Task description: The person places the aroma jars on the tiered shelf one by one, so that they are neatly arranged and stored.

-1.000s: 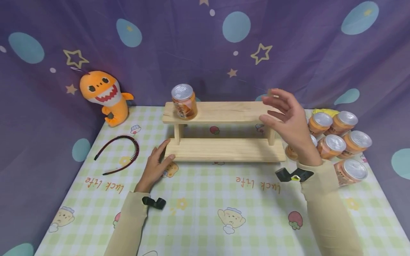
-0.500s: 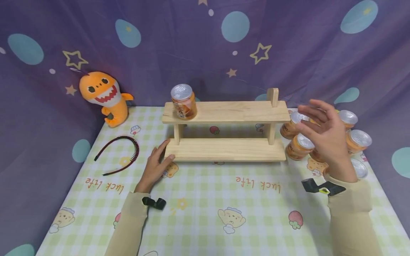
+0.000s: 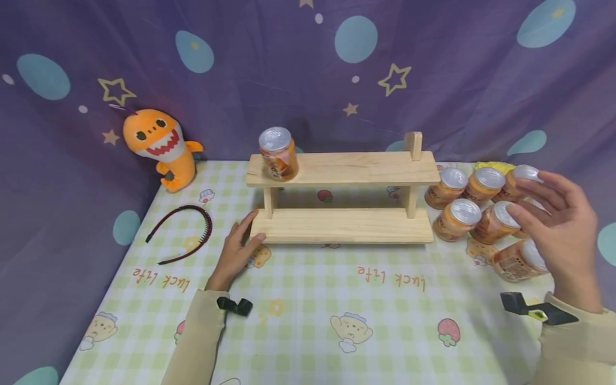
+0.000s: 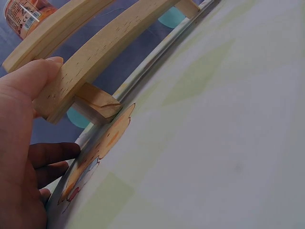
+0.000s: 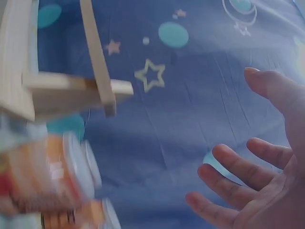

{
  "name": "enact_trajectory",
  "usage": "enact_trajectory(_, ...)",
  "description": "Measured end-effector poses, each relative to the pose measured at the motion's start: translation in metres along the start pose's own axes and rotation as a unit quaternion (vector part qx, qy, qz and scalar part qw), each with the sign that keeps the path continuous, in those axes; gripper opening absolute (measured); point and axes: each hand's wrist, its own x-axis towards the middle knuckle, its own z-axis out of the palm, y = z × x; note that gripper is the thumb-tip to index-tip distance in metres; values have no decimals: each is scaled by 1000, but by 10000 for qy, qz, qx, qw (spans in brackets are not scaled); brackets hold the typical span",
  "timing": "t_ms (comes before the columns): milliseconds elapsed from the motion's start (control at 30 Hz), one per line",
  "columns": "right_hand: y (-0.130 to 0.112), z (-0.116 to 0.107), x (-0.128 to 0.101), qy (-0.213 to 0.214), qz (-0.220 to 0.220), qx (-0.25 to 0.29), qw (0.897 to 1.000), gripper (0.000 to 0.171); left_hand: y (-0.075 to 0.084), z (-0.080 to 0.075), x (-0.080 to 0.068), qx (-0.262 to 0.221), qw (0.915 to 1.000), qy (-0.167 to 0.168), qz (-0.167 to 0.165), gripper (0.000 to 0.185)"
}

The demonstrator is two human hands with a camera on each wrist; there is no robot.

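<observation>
My left hand [image 3: 236,250] holds the left end of a two-tier wooden shelf [image 3: 341,224], thumb [image 4: 45,71] on the lower board's edge. The other fingers reach low beside it, close over the tablecloth. On the upper board's left end stands an orange jar [image 3: 279,155] with a silver lid. My right hand [image 3: 563,230] is over the right side of a group of similar jars [image 3: 454,220], its fingers spread and nothing between them. It partly covers the rearmost and right-hand jars. In the right wrist view, blurred jars [image 5: 40,171] lie left of the spread fingers.
One jar [image 3: 517,261] lies tilted in front of the group, and a yellow packet [image 3: 493,167] shows behind it. Left of the shelf are a dark headband [image 3: 207,222] and an orange shark plush [image 3: 163,149]. A purple curtain [image 3: 289,64] hangs behind the table.
My right hand has moved from the shelf's right end rightward and down over the jars, fingers staying spread. My left hand, the shelf and the jar on it have stayed in place.
</observation>
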Motion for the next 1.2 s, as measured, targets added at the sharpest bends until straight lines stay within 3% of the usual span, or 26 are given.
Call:
enact_trajectory(233,6,-30,-14,686,327,-273,9967,63,0,0,0,29,9999,27,92,63)
enact_trajectory(500,13,-60,-24,1179,308,-830,9891,62,1,0,-2,20,10000,31,93,62)
enact_trajectory(567,15,-67,-27,1288,450,-1340,9815,63,1,-1,-2,11,10000,29,75,63)
enact_trajectory(667,18,-75,-32,1436,671,-2410,9575,65,1,-1,-1,7,10000,22,80,63)
enact_trajectory(767,23,-82,-37,1588,874,-2775,9435,64,1,-1,-1,12,9999,20,105,63)
enact_trajectory(1000,38,-93,-45,1698,1140,-3150,9268,62,1,-1,-2,26,9999,30,122,63)
enact_trajectory(1200,47,-95,-50,1551,1800,-3344,9120,63,1,-1,-2,48,9999,34,112,62)
